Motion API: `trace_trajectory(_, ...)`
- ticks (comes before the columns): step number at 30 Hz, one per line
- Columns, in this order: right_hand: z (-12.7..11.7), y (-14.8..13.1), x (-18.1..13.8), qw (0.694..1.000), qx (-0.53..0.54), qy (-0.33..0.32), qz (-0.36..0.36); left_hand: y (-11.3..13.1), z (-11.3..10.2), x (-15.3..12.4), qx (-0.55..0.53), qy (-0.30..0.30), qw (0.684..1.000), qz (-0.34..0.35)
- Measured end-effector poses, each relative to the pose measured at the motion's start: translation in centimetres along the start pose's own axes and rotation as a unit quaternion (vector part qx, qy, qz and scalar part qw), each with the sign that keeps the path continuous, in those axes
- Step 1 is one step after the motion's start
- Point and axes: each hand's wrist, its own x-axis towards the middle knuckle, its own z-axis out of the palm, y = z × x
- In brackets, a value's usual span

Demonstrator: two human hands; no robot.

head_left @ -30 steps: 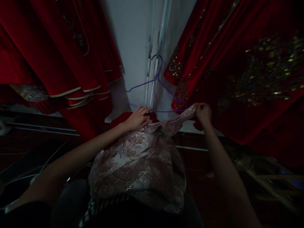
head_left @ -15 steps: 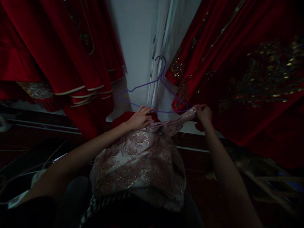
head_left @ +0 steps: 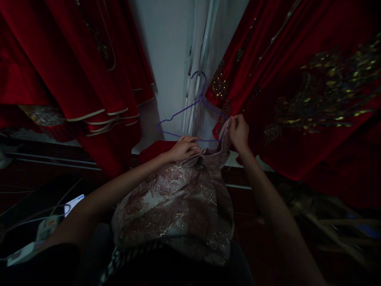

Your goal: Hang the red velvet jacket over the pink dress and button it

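Note:
A pale pink brocade garment (head_left: pixel 178 198) with shiny raised flowers lies over my lap. A thin purple clothes hanger (head_left: pixel 181 113) stands above its top edge, hook upward, its right end at the garment's edge. My right hand (head_left: pixel 239 131) pinches that edge by the hanger's right shoulder and holds it up. My left hand (head_left: pixel 186 149) grips the top edge near the middle, by the hanger's lower bar; its fingers are curled over. Whether the left fingers also hold the bar, I cannot tell.
Long red garments (head_left: pixel 74 71) hang on the left. On the right hangs a red garment (head_left: pixel 297 91) with gold sequin work. Behind is a pale wall (head_left: pixel 166 51). A power strip (head_left: pixel 47 226) with cables lies lower left; a wooden frame (head_left: pixel 330 234) stands lower right.
My right hand has moved left and up with the garment's edge, bringing it over the hanger's right end. My left hand has shifted slightly right; the hanger has tilted a little.

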Motion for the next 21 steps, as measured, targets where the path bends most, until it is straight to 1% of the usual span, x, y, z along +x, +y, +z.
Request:
trace_trajectory(3, 0.3, -0.6, -0.8, 1.0, -0.014, -0.024, -0.006, -0.4, -0.6, 0.0, -0.056, 0.042, 0.997, -0.01)
trace_trajectory(4, 0.4, -0.6, -1.0, 0.999, -0.011, -0.034, -0.007, -0.9, -1.0, -0.2, -0.072, 0.072, 0.995, -0.017)
trace_trajectory(5, 0.3, -0.5, -1.1, 0.999, -0.007, -0.04, -0.008, -1.6, -1.5, -0.5, -0.075, 0.115, 0.99, -0.034)
trace_trajectory(6, 0.3, -0.3, -1.2, 0.999, -0.004, -0.041, -0.009, -2.5, -1.9, -1.0, -0.066, 0.167, 0.982, -0.063)
trace_trajectory(7, 0.2, -0.1, -1.2, 0.999, -0.002, -0.038, -0.01, -3.5, -2.4, -1.6, -0.047, 0.228, 0.967, -0.103)
trace_trajectory(8, 0.0, 0.1, -1.1, 0.999, -0.001, -0.034, -0.011, -4.8, -2.8, -2.3, -0.023, 0.286, 0.946, -0.154)
trace_trajectory(9, -0.1, 0.2, -1.0, 0.999, -0.001, -0.029, -0.013, -6.2, -3.1, -3.1, -0.014, 0.325, 0.923, -0.204)
trace_trajectory(10, -0.3, 0.3, -0.8, 1.0, -0.001, -0.025, -0.016, -7.6, -3.3, -4.0, -0.03, 0.35, 0.903, -0.248)
trace_trajectory(12, -0.6, 0.5, -0.3, 1.0, -0.002, -0.017, -0.022, -10.2, -3.4, -5.8, -0.114, 0.36, 0.873, -0.308)
trace_trajectory(15, -0.9, 0.7, 0.3, 1.0, -0.006, 0.001, -0.024, -12.8, -3.2, -7.8, -0.252, 0.332, 0.833, -0.363)
trace_trajectory(17, -1.0, 0.8, 0.6, 1.0, -0.006, 0.002, -0.023, -13.5, -3.0, -8.4, -0.308, 0.321, 0.813, -0.377)
trace_trajectory(18, -1.0, 0.9, 0.7, 1.0, -0.005, 0.0, -0.023, -13.6, -3.0, -8.4, -0.32, 0.322, 0.807, -0.377)
trace_trajectory(21, -1.1, 1.0, 0.9, 1.0, -0.005, -0.007, -0.023, -13.3, -3.0, -7.9, -0.33, 0.34, 0.802, -0.363)
